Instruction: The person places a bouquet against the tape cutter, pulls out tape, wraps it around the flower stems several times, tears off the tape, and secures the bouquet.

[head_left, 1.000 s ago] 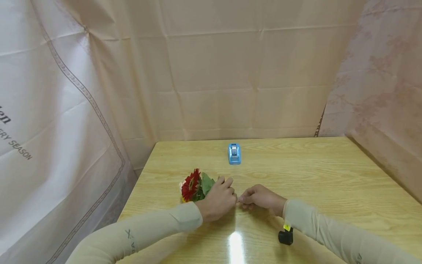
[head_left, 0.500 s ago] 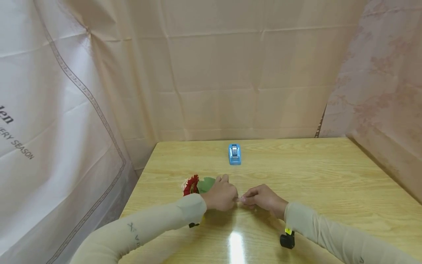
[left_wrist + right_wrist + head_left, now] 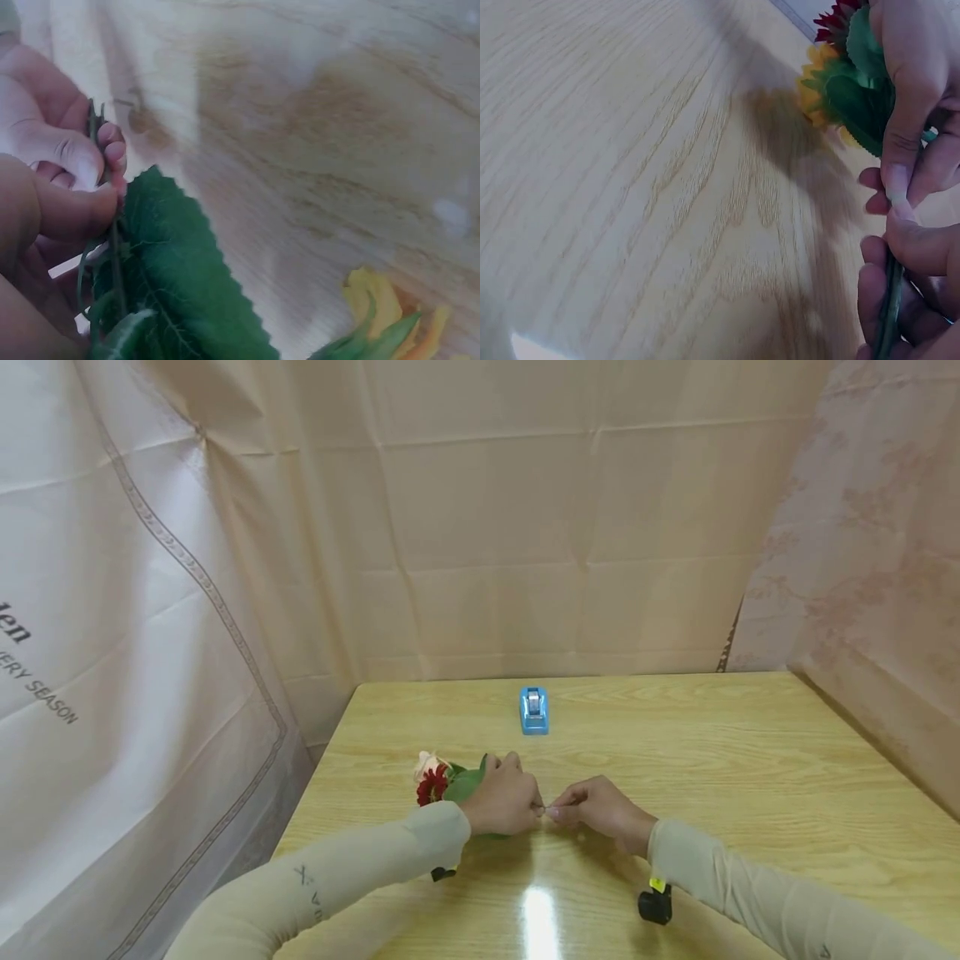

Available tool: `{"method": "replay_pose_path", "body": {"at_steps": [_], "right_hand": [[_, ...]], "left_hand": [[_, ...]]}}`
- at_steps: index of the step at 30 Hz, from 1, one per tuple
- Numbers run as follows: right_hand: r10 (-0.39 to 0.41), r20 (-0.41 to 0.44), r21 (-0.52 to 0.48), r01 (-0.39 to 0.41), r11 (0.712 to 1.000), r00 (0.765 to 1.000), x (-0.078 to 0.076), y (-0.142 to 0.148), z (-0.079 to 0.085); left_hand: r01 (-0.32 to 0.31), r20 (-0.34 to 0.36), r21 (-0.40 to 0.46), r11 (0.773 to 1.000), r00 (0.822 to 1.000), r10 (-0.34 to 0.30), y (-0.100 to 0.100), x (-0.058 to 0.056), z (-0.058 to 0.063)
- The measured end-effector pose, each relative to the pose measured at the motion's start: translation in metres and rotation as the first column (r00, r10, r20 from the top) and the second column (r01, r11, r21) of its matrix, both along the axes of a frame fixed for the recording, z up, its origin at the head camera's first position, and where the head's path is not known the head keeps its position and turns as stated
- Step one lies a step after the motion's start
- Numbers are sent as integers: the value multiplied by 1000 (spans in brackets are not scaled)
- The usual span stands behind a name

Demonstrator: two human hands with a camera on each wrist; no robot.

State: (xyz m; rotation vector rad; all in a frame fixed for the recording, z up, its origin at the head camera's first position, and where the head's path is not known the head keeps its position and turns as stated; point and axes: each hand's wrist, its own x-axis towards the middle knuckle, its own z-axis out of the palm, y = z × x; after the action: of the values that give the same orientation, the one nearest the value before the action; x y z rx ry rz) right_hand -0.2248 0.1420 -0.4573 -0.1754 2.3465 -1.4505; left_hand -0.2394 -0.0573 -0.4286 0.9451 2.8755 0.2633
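My left hand (image 3: 506, 797) grips a small bunch of artificial flowers by its green stems (image 3: 887, 311), low over the table. A pale pink flower (image 3: 426, 766), a red flower (image 3: 431, 785) and a yellow flower (image 3: 821, 82) point away to the left, with a green leaf (image 3: 184, 270) beside the fingers. Thumb and fingers of my right hand (image 3: 603, 810) pinch the same stems just below the left hand, and the two thumb tips meet in the right wrist view. The stem ends run on through the right hand's curled fingers. My left hand hides part of the bunch.
A blue tape dispenser (image 3: 534, 712) stands further back on the wooden table (image 3: 720, 735). Beige cloth (image 3: 480, 527) hangs behind the table and along both sides. Small black wrist cameras, such as the right one (image 3: 655, 906), show below the sleeves.
The bunch has turned in my left hand: the pink flower shows more and the red one less. My left hand has shifted slightly; the right keeps pinching at nearly the same place.
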Motion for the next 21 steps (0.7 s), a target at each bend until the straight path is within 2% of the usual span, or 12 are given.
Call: {"method": "replay_pose_path", "body": {"at_steps": [5, 10, 13, 16, 21], "right_hand": [[138, -38, 27, -137, 990, 990, -4, 3, -1], [225, -11, -3, -225, 974, 974, -8, 6, -5], [229, -18, 0, -229, 973, 973, -9, 6, -5], [205, -34, 21, -204, 979, 978, -8, 4, -4], [144, -45, 43, -143, 989, 988, -4, -1, -3]], "left_hand": [[28, -115, -5, 1000, 993, -29, -3, 2, -8], [46, -195, -8, 999, 980, -46, -5, 7, -11], [60, -219, -10, 998, 974, -61, -6, 8, -12], [72, -213, -19, 997, 974, -74, -6, 8, -12], [85, -138, -38, 996, 986, -90, -6, 3, -9]]}}
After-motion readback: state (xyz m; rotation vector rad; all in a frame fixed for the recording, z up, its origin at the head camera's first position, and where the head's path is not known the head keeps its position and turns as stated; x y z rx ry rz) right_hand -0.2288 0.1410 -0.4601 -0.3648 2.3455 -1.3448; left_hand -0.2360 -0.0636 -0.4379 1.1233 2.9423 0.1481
